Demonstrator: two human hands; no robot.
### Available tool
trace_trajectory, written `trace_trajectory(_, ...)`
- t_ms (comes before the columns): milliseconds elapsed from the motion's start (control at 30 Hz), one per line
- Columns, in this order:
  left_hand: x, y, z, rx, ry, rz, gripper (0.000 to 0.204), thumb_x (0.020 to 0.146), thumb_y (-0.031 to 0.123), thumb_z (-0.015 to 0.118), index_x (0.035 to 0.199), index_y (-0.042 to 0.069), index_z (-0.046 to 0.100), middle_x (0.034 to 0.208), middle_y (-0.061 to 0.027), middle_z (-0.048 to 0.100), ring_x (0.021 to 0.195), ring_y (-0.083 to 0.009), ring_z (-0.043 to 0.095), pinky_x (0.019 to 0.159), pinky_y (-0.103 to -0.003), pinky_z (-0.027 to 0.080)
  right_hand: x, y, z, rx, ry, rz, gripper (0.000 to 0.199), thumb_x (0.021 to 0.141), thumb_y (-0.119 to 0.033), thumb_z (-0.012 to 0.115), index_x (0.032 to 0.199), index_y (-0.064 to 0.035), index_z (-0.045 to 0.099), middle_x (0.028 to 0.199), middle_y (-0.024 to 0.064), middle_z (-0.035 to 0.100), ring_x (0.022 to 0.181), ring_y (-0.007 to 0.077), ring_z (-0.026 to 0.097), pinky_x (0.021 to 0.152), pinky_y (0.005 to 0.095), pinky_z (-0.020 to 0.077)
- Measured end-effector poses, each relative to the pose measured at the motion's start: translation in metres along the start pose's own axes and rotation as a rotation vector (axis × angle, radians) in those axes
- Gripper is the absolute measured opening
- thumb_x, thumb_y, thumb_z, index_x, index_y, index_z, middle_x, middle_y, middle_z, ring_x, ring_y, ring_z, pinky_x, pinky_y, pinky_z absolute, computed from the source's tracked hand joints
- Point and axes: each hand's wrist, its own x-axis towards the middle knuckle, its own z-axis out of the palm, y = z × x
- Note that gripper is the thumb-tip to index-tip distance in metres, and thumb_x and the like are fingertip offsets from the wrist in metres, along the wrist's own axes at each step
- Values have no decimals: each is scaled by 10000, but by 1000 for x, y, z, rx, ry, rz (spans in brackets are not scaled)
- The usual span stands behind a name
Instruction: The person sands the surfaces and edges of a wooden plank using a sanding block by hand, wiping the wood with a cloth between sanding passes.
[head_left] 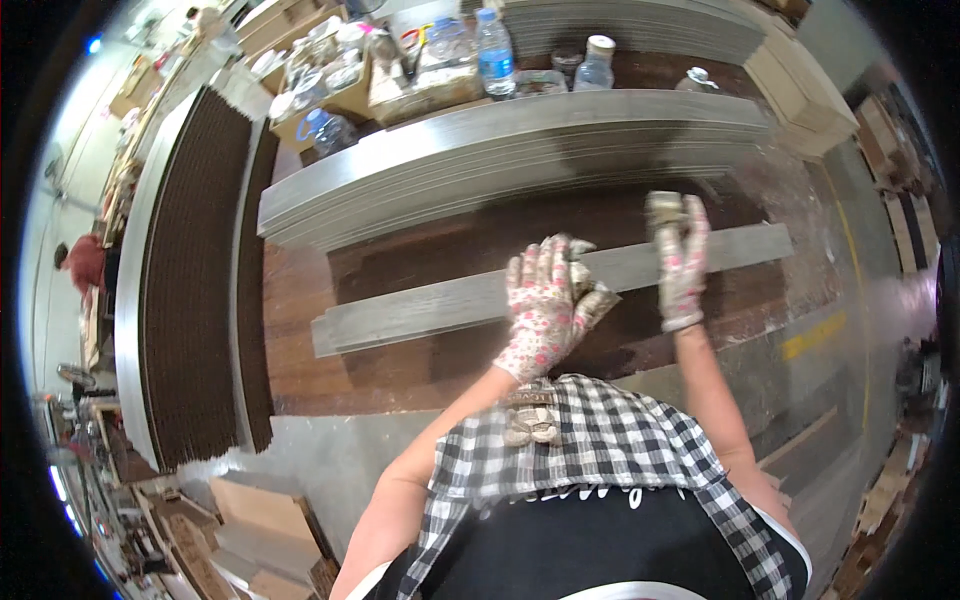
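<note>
My left hand [540, 315], in a white glove with a pink flower print, lies over a long grey plank [420, 312]. Its fingers stretch forward, and a crumpled, stained grey rag [597, 303] shows beside the thumb, held against the plank. Farther right, my right hand [682, 268], gloved alike, is turned on edge above the same plank. Motion blurs it; its fingers are drawn together around something small and greyish-brown that I cannot make out. The plank lies crosswise on a dark brown work surface [300, 350], and another board's edge peeks out beneath its left end.
Beyond the plank runs a stack of grey boards [500, 155]; another tall stack [190, 280] stands at the left. Plastic bottles [495, 55] and a cluttered cardboard box [355, 95] sit at the back. A long carton [800, 85] is far right. A person [85, 265] works at far left.
</note>
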Motion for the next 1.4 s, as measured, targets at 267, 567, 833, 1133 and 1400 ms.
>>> trace_trajectory(267, -5, -57, -10, -475, 201, -229, 462, 1001, 109, 495, 1444, -20, 473, 1398, -186, 578, 1278, -345, 539, 1125, -441, 372, -58, -73, 70, -575, -294, -380, 655, 909, -386, 648, 1492, -155, 460, 1277, 157, 545, 1056, 337, 588, 879, 437, 519)
trace_trajectory(567, -6, -49, -34, 17, -83, -9, 306, 865, 227, 683, 1128, 71, 675, 1024, -135, 685, 1004, -356, 606, 975, -477, 426, 59, 54, -127, -749, -113, 228, 720, 827, -208, 686, 1492, -117, 427, 1343, 221, 552, 1151, 414, 559, 1028, 491, 452)
trace_trajectory(833, 5, -48, -49, 39, -235, 248, 804, 699, 458, 814, 1340, 53, 549, 1209, -168, 612, 1166, -368, 554, 1108, -519, 356, 134, 211, -290, -771, 518, 363, 639, 860, -342, 746, 1408, -104, 521, 1317, 232, 579, 1192, 380, 599, 1025, 440, 483)
trace_trajectory(1133, 13, -38, -85, 262, -370, 71, 764, 679, 198, 810, 1385, 106, 532, 986, -87, 578, 909, -310, 579, 750, -486, 475, 83, 199, -320, -325, 800, 358, 582, 889, -227, 771, 1383, -13, 548, 1316, 161, 628, 1202, 241, 596, 1042, 350, 461)
trace_trajectory(1400, -10, -38, -41, 197, -332, 79, 980, 530, 228, 921, 1407, 96, 503, 1346, -127, 562, 1255, -343, 513, 1075, -510, 374, 41, 191, -293, 99, 811, 327, 539, 932, -135, 722, 1413, -16, 510, 1342, 126, 590, 1185, 206, 576, 1002, 332, 488)
